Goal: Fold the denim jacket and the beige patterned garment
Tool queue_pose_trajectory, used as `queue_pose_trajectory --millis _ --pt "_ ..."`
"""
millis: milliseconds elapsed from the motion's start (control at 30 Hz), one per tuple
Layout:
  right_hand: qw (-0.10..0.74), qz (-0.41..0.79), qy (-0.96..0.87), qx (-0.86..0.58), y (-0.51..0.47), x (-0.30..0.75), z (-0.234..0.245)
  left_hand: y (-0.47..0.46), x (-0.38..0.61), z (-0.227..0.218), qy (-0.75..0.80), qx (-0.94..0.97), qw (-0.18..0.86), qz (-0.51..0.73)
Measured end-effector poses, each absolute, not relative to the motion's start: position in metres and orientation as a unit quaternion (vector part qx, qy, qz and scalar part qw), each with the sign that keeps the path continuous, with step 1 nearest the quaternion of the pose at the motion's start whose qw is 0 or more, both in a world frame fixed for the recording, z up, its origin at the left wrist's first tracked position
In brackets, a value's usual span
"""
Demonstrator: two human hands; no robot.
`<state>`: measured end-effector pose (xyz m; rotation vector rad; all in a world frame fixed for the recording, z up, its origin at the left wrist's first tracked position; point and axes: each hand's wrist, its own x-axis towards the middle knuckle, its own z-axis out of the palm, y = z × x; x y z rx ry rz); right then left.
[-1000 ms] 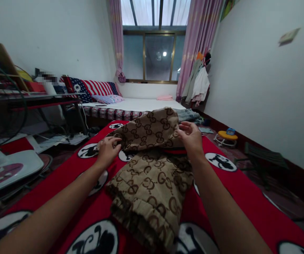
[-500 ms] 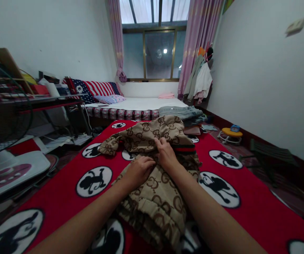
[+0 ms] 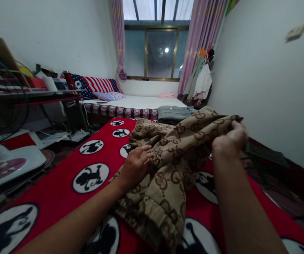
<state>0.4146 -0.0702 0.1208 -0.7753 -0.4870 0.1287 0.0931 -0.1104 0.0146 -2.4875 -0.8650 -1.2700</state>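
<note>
The right hand [image 3: 231, 137] gripped one end of a tan, letter-patterned garment [image 3: 171, 155], raised toward the right, while the fingers of the left hand [image 3: 137, 165] touched its left side. The garment's gathered near edge lay on a red blanket [image 3: 59, 190] printed with dark monkeys in white circles, and folded jeans [image 3: 174, 113] lay just beyond. Farther back, a bed [image 3: 143, 102] with a flag-patterned cushion [image 3: 96, 84] and a pillow [image 3: 108, 96] stood beneath a window [image 3: 157, 54] between purple curtains [image 3: 201, 35], with a cluttered counter [image 3: 75, 92] to the left and hanging clothes [image 3: 202, 81] to the right.
</note>
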Motion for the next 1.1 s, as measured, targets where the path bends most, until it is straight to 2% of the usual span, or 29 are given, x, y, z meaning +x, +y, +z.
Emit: queue_pose_trajectory --millis 67,133,167,200,267,367,467,567,667,767,833,933,1000,1100 --pt "0.878 -0.085 -0.234 -0.409 -0.088 0.395 0.129 -0.102 0.095 0.008 -0.342 -0.853 0.052 -0.391" --pt "0.820 -0.228 -0.316 -0.418 -0.105 0.369 0.138 -0.095 0.097 0.003 -0.397 -0.841 0.005 -0.367" --pt "0.784 -0.259 -0.377 -0.421 -0.113 0.357 0.143 -0.093 0.097 0.001 -0.420 -0.834 -0.014 -0.358" --pt "0.746 -0.256 -0.445 -0.425 -0.118 0.347 0.145 -0.091 0.097 0.000 -0.436 -0.829 -0.032 -0.348" --pt "0.652 -0.164 -0.597 -0.438 -0.123 0.329 0.145 -0.089 0.097 0.000 -0.449 -0.830 -0.057 -0.326" --pt "0.442 -0.005 -0.788 -0.429 -0.116 0.305 0.126 -0.085 0.094 0.001 -0.441 -0.835 -0.084 -0.317" --pt "0.245 0.020 -0.852 -0.462 -0.105 0.287 0.096 -0.083 0.091 -0.001 -0.424 -0.833 -0.152 -0.322" --pt "0.118 0.031 -0.840 -0.528 -0.100 0.281 0.081 -0.085 0.091 -0.003 -0.426 -0.820 -0.217 -0.315" --pt "0.090 0.034 -0.815 -0.571 -0.101 0.288 0.088 -0.090 0.088 0.009 -0.430 -0.799 -0.223 -0.356" --pt "0.086 0.009 -0.786 -0.613 -0.104 0.302 0.104 -0.088 0.065 0.043 -0.450 -0.719 -0.163 -0.503" --pt "0.074 0.003 -0.764 -0.641 -0.105 0.311 0.110 -0.081 0.035 0.066 -0.481 -0.594 -0.086 -0.639" --pt "0.062 0.009 -0.743 -0.666 -0.107 0.320 0.113 -0.067 -0.020 0.073 -0.530 -0.383 -0.051 -0.755" --pt "0.073 0.006 -0.746 -0.662 -0.109 0.318 0.113 -0.059 -0.052 0.057 -0.608 -0.362 -0.079 -0.702" --pt "0.098 0.022 -0.787 -0.608 -0.117 0.305 0.112 -0.051 -0.080 0.028 -0.764 -0.433 -0.105 -0.466"
